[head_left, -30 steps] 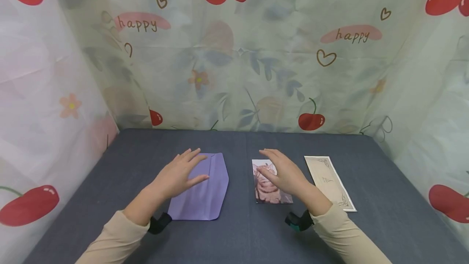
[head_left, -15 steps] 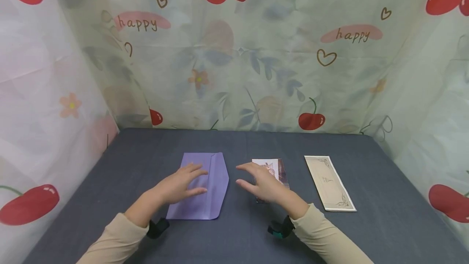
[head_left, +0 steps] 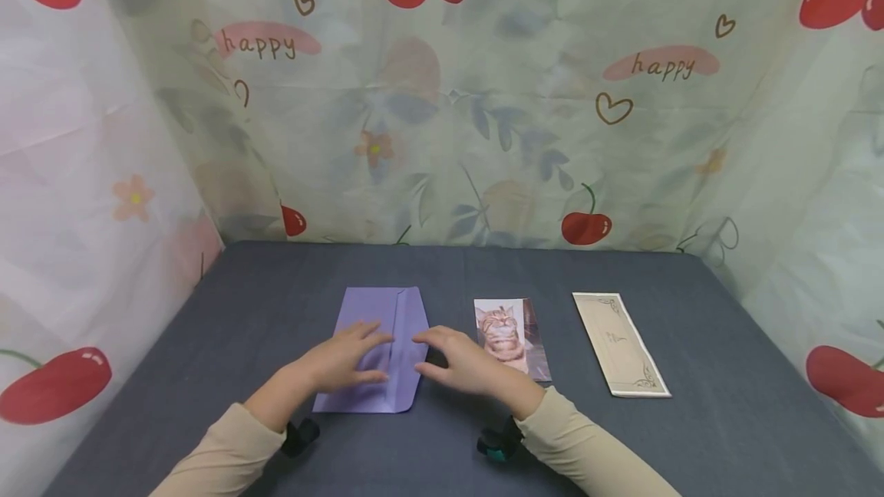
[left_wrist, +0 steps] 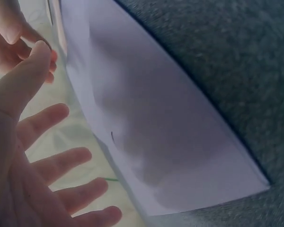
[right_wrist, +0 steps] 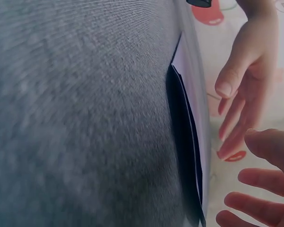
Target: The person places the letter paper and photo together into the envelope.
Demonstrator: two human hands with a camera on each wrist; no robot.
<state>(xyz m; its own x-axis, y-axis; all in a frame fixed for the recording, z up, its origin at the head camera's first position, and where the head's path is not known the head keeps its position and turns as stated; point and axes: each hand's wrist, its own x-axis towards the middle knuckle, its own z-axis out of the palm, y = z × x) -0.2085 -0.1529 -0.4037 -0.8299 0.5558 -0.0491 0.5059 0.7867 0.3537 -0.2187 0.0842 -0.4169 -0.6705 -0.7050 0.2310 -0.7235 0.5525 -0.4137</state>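
On the dark tabletop (head_left: 400,459) lies the purple envelope (head_left: 384,360), flat, tapered side to my right, below my left hand (head_left: 340,361), whose fingers are spread and clear of the paper. At that tapered edge hangs my right hand (head_left: 461,361), fingers likewise parted and raised, fingertips facing those of the left. Farther right lie the cat picture (head_left: 503,332), just past the right hand, and the beige card (head_left: 619,343), well apart from both hands.
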